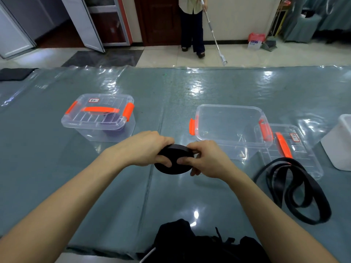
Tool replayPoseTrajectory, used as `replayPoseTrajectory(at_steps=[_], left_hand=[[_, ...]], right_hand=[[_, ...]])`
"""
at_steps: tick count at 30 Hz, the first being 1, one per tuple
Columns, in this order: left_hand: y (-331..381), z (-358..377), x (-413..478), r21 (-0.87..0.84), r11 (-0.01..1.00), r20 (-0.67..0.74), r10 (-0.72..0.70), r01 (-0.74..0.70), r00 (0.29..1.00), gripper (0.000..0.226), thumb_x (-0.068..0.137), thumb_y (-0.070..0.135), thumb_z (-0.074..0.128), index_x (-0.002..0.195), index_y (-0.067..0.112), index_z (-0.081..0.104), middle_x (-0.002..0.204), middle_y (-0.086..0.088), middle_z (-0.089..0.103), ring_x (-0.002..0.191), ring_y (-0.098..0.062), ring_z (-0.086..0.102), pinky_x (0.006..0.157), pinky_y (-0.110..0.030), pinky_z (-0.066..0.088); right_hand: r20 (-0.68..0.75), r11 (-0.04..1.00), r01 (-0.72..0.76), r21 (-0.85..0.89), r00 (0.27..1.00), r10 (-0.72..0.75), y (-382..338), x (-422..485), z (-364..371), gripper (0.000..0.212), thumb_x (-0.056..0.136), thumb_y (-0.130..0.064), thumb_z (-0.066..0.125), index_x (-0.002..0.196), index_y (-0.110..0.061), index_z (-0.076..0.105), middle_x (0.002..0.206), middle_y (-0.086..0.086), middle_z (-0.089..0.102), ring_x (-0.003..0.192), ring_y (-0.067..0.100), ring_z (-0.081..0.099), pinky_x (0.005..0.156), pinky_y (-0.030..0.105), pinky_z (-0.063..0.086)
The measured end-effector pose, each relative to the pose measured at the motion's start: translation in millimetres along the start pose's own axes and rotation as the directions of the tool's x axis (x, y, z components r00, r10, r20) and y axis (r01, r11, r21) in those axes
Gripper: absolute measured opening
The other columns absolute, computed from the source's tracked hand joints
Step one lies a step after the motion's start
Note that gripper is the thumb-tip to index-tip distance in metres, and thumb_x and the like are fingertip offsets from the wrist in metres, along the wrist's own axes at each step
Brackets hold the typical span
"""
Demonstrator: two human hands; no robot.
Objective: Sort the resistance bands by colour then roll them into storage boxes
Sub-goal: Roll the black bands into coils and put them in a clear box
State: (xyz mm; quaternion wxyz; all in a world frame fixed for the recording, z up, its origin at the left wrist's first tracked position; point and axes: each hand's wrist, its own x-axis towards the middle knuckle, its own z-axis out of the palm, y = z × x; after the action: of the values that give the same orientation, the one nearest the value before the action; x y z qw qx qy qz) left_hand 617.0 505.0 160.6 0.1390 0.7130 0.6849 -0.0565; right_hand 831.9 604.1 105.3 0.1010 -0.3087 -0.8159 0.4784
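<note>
A purple roll [112, 128] is in the shut box [98, 118], the left hand [150, 149] and right hand [208, 158] grip the rolled black band [171, 169] over the worktop [57, 177] by the open box [229, 126], and a loose black band [296, 188] waits.

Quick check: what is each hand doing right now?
Left hand: grips the rolled black band.
Right hand: grips the same roll, thumb pressed on its face.

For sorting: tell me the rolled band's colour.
Black; the rolled band shows best in the head view.
</note>
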Motion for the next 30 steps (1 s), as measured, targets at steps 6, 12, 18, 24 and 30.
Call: replayPoseTrajectory(at_steps=[6, 12, 18, 24, 30], left_hand=[[-6, 0, -3, -0.487, 0.873, -0.102, -0.068, 0.01, 0.992, 0.025, 0.105, 0.056, 0.057, 0.1, 0.033, 0.048, 0.08, 0.009, 0.064, 0.076, -0.016, 0.06, 0.074, -0.042, 0.05], [4, 16, 6, -0.746, 0.641, -0.429, -0.256, -0.18, 0.866, 0.023, 0.096, 0.047, 0.074, 0.093, 0.024, 0.075, 0.087, 0.006, 0.076, 0.086, -0.021, 0.072, 0.083, -0.042, 0.057], [1, 25, 2, -0.796, 0.566, -0.432, -0.282, -0.215, 0.857, 0.025, 0.107, 0.027, 0.066, 0.129, 0.025, 0.079, 0.118, 0.013, 0.081, 0.115, -0.008, 0.074, 0.101, -0.033, 0.058], [14, 25, 13, -0.883, 0.326, -0.455, -0.426, -0.337, 0.782, 0.014, 0.101, 0.013, 0.076, 0.104, 0.011, 0.063, 0.087, -0.013, 0.075, 0.079, -0.024, 0.07, 0.075, -0.033, 0.054], [13, 19, 21, -0.914, 0.284, -0.374, -0.319, -0.288, 0.871, 0.033, 0.098, 0.001, 0.076, 0.123, 0.02, 0.066, 0.102, -0.003, 0.077, 0.077, -0.028, 0.076, 0.069, -0.033, 0.062]], right_hand=[[0.02, 0.951, -0.063, 0.302, 0.998, 0.06, 7, 3, -8, 0.014, 0.091, -0.019, 0.086, 0.1, -0.012, 0.079, 0.079, 0.016, 0.077, 0.06, 0.038, 0.075, 0.057, 0.039, 0.058], [-0.004, 0.907, -0.044, 0.42, 0.999, 0.05, 3, 3, -12, 0.028, 0.092, -0.018, 0.083, 0.114, -0.003, 0.077, 0.087, 0.022, 0.079, 0.059, 0.035, 0.075, 0.053, 0.035, 0.057], [-0.045, 0.864, -0.053, 0.5, 0.995, 0.087, 0, 1, -19, 0.008, 0.092, -0.017, 0.082, 0.1, -0.014, 0.08, 0.081, 0.018, 0.079, 0.057, 0.034, 0.073, 0.051, 0.032, 0.056], [-0.07, 0.825, -0.053, 0.563, 0.991, 0.112, -1, 2, -22, 0.018, 0.092, -0.02, 0.082, 0.103, -0.006, 0.081, 0.075, 0.019, 0.076, 0.054, 0.034, 0.07, 0.053, 0.034, 0.056], [-0.086, 0.75, -0.075, 0.657, 0.981, 0.173, 5, 2, -38, 0.023, 0.091, -0.027, 0.079, 0.096, -0.005, 0.079, 0.069, 0.012, 0.071, 0.045, 0.023, 0.062, 0.047, 0.031, 0.051]])
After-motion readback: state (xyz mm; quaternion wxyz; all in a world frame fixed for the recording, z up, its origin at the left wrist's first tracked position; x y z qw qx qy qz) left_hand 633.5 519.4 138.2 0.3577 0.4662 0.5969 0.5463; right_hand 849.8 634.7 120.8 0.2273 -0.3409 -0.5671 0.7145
